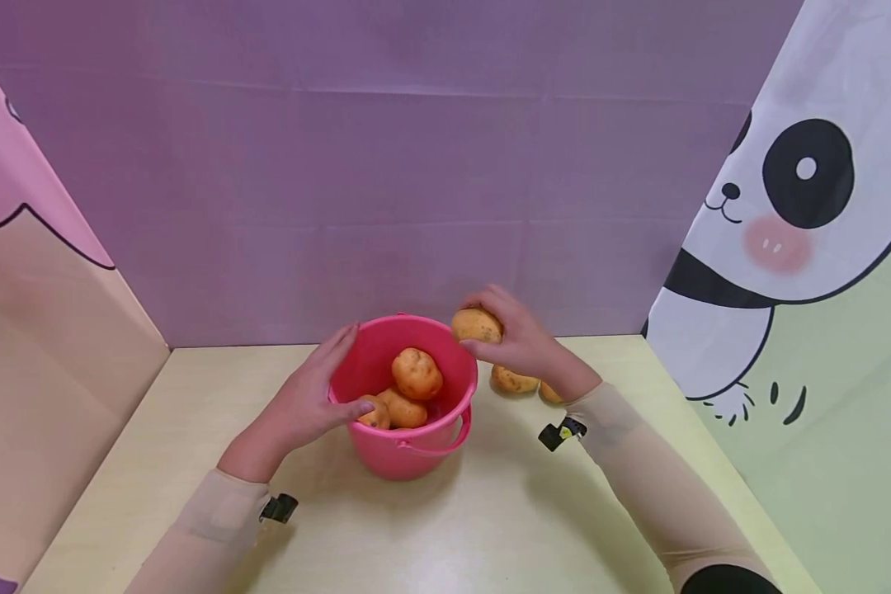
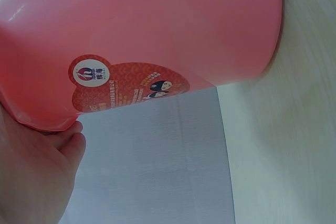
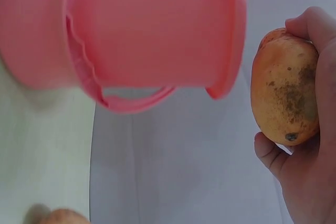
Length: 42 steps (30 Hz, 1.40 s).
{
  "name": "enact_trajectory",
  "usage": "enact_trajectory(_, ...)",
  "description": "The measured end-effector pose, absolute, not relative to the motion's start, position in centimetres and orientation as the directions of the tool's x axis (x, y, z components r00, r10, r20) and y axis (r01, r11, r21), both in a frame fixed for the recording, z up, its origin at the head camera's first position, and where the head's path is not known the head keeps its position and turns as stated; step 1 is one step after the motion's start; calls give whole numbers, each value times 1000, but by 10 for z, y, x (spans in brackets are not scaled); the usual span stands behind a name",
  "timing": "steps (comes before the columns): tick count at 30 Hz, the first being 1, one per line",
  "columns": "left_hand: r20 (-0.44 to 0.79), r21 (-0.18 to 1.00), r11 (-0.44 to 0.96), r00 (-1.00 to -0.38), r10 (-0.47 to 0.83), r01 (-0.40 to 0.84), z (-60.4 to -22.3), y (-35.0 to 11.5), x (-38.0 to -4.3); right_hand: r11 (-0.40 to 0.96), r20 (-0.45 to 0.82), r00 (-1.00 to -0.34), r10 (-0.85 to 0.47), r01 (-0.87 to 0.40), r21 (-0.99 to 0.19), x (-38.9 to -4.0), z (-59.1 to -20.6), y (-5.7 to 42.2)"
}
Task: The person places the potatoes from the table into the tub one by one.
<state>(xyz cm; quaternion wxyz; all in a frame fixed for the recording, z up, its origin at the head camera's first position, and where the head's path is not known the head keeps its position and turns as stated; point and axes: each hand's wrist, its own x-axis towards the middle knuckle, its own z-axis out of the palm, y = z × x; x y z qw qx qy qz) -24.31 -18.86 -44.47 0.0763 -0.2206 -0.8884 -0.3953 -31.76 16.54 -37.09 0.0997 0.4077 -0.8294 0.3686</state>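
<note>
A pink bucket (image 1: pixel 397 458) stands upright on the table, its handle (image 1: pixel 445 445) hanging down at the front right. Several potatoes lie inside, the topmost potato (image 1: pixel 417 374) resting over the others. My left hand (image 1: pixel 312 404) holds the bucket's left rim, thumb over the front edge; fingertips show at the rim in the left wrist view. Beside the right rim and above the table, my right hand (image 1: pixel 516 334) grips a potato (image 1: pixel 477 326) between thumb and fingers. Dark blemishes mark this potato (image 3: pixel 286 90) in the right wrist view.
Behind my right wrist, a potato (image 1: pixel 514 379) lies on the table (image 1: pixel 416 544), with another potato (image 1: pixel 551 393) partly hidden by the forearm. A purple backdrop (image 1: pixel 416 181) rises at the table's back edge. Printed panels, one with a panda (image 1: pixel 780 247), flank both sides.
</note>
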Motion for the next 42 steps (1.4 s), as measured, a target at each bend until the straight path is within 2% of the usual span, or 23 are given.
enact_trajectory(11, 312, 678, 579, -890, 332, 453, -445, -189, -243, 304, 489, -591, -642, -781, -546, -314, -375, 131)
enact_trajectory(20, 313, 675, 580, -888, 337, 457, -445, -188, -243, 219, 420, -598, -682, -716, -663, -305, -380, 113)
enact_trajectory(31, 323, 657, 590, -883, 341, 469, -446, -190, -243, 177, 442, -454, -774, -824, -538, -306, -378, 90)
enact_trajectory(42, 318, 668, 583, -886, 338, 463, -446, -190, -243, 144, 457, -396, -797, -858, -493, -305, -375, 77)
